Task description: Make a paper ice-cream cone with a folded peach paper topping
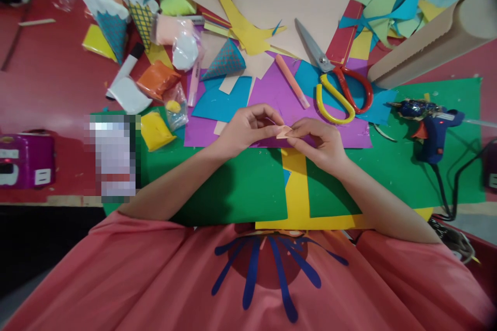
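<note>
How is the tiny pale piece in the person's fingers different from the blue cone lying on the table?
The pale piece is plain peach; the blue cone has a crisscross pattern.
The pale piece is much smaller than the blue cone.
The pale piece is pinched between left hand and right hand, while the blue cone lies on its side, untouched.

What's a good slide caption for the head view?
Left hand and right hand pinch a small peach piece over purple paper, near scissors.

Pinched scrap (283, 133) of smooth, matt, seemingly paper
</note>
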A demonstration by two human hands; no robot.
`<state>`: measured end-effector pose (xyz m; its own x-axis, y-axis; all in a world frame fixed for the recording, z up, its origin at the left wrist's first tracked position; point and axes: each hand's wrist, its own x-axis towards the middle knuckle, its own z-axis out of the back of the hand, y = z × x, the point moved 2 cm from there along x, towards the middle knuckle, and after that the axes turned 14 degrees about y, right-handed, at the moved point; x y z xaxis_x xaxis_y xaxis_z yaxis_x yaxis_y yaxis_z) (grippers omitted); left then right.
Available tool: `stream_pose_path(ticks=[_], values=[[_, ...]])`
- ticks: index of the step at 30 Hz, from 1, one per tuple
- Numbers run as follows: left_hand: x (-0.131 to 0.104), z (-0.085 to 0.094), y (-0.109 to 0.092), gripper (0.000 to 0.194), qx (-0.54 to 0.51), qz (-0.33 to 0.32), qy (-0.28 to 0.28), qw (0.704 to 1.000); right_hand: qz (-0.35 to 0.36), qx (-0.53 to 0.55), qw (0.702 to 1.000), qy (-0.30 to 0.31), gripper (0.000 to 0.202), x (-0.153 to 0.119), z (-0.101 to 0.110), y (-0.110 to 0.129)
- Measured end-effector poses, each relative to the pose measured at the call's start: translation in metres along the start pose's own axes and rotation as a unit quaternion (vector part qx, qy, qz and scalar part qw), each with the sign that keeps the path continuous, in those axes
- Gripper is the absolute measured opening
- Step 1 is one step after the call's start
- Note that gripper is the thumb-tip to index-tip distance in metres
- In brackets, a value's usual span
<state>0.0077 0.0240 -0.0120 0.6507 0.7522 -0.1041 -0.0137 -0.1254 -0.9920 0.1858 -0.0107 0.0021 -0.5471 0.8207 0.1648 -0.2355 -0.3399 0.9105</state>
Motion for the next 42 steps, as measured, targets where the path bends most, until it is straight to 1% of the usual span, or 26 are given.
stream_pose_path(ticks=[3,6,11,14,16,17,19,21,23,25,27,30,33,38,40,42], values=[[-0.003,-0.001,-0.005,0.033,0.07,-0.021,-0.026,0.997,-0.002,-0.007,1.0,0.009,0.014,0.001,0.001,0.002],[-0.006,-0.003,-0.009,0.031,0.14,-0.041,-0.039,0.989,-0.007,-0.009,1.0,0.017,0.015,0.001,0.002,0.003],[-0.011,-0.003,-0.008,0.033,0.209,-0.057,-0.063,0.974,-0.014,-0.006,0.999,0.029,0.02,0.001,0.002,0.003],[-0.012,-0.003,-0.009,0.03,0.255,-0.073,-0.057,0.962,-0.017,-0.004,1.0,0.025,0.02,0.001,0.001,0.002],[-0.011,-0.004,-0.011,0.029,0.269,-0.094,-0.048,0.957,-0.031,-0.002,0.999,0.012,0.021,0.001,0.001,0.002],[-0.011,-0.005,-0.012,0.029,0.262,-0.101,-0.044,0.959,-0.041,-0.001,0.999,0.004,0.022,0.001,0.001,0.002],[-0.009,-0.006,-0.012,0.028,0.213,-0.096,-0.04,0.972,-0.055,0.002,0.998,-0.011,0.023,0.001,0.0,0.001],[-0.006,-0.005,-0.009,0.03,0.131,-0.066,-0.036,0.989,-0.052,0.007,0.998,-0.019,0.024,0.001,-0.001,0.001],[-0.003,-0.004,-0.004,0.033,0.037,-0.023,-0.023,0.999,-0.036,0.011,0.999,-0.02,0.023,0.001,-0.001,0.001],[0.0,-0.003,-0.001,0.035,-0.052,0.016,0.006,0.998,-0.018,0.014,1.0,-0.016,0.021,0.0,-0.002,0.0],[0.001,-0.003,0.001,0.035,-0.12,0.053,0.046,0.99,-0.001,0.015,1.0,-0.009,0.018,-0.002,-0.002,-0.001],[0.0,-0.004,0.001,0.033,-0.181,0.093,0.104,0.974,0.026,0.006,1.0,0.005,0.011,-0.004,-0.004,-0.002],[0.0,-0.003,-0.001,0.033,-0.208,0.117,0.128,0.963,0.045,-0.019,0.999,0.008,0.008,-0.004,-0.004,-0.002],[-0.001,0.0,-0.001,0.041,-0.19,0.154,0.125,0.962,0.09,-0.096,0.991,0.01,0.006,-0.004,-0.001,-0.001],[-0.001,-0.001,-0.003,0.042,-0.164,0.148,0.125,0.967,0.108,-0.115,0.987,0.012,0.005,-0.004,0.0,-0.001],[-0.001,-0.001,-0.005,0.041,-0.135,0.128,0.12,0.975,0.118,-0.128,0.984,0.017,0.007,-0.004,0.001,-0.001]])
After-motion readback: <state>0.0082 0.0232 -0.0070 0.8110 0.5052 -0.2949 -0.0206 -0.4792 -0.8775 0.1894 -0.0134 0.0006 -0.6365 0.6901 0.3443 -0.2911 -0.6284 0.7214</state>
